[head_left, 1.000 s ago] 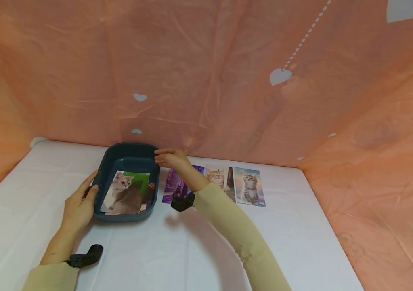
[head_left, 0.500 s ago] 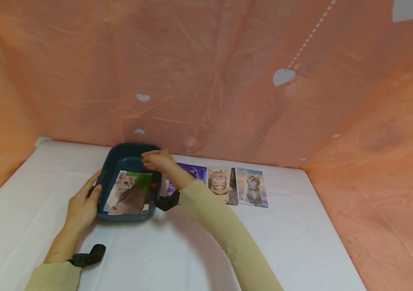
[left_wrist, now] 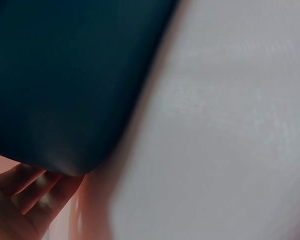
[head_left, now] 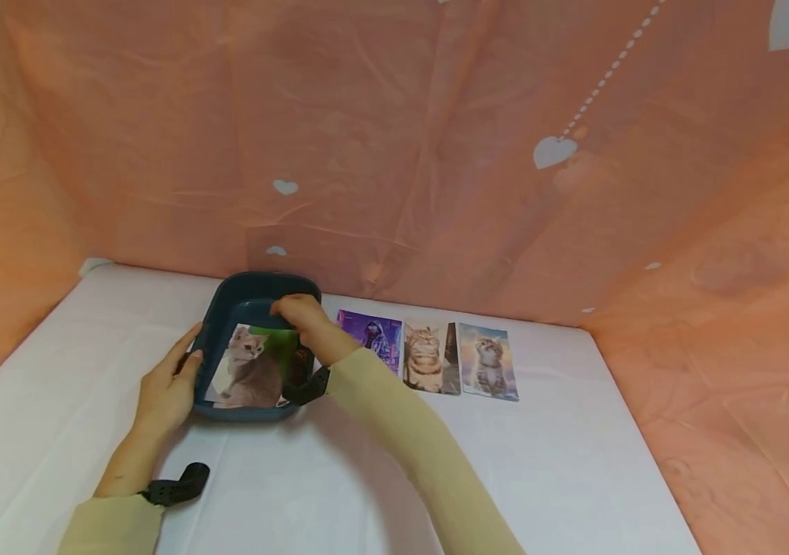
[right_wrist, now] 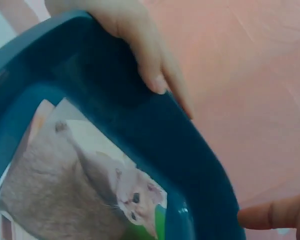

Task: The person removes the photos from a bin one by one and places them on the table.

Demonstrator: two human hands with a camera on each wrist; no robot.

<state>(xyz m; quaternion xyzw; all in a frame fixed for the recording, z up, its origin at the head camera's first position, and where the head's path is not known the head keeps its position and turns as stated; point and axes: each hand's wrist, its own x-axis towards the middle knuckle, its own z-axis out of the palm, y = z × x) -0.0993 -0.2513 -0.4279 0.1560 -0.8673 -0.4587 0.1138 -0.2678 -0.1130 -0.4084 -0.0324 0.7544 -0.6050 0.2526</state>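
Note:
A dark teal plastic tray [head_left: 244, 415] stands on the white table, tilted in the head view. My left hand [head_left: 166, 395] grips its left side, thumb at the rim, fingers [left_wrist: 37, 195] along the outside. Inside lies a photo card of a grey cat [head_left: 255, 374] on top of other cards. My right hand [head_left: 305, 317] reaches over the tray's right side with fingertips pointing down above the inside; nothing shows in it. One straight finger [right_wrist: 270, 215] of it appears near the tray's rim in the right wrist view.
Right of the tray lie a purple card with a hooded figure [head_left: 380, 339], an orange cat card [head_left: 425, 358] overlapping a darker card [head_left: 451, 354], and a kitten card [head_left: 489, 364]. A peach cloth [head_left: 394, 154] rises behind the white table [head_left: 540, 462].
My right hand has moved left and down from the tray's right rim to over its inside, uncovering more of the purple card. The left hand keeps its hold; the view has shifted slightly.

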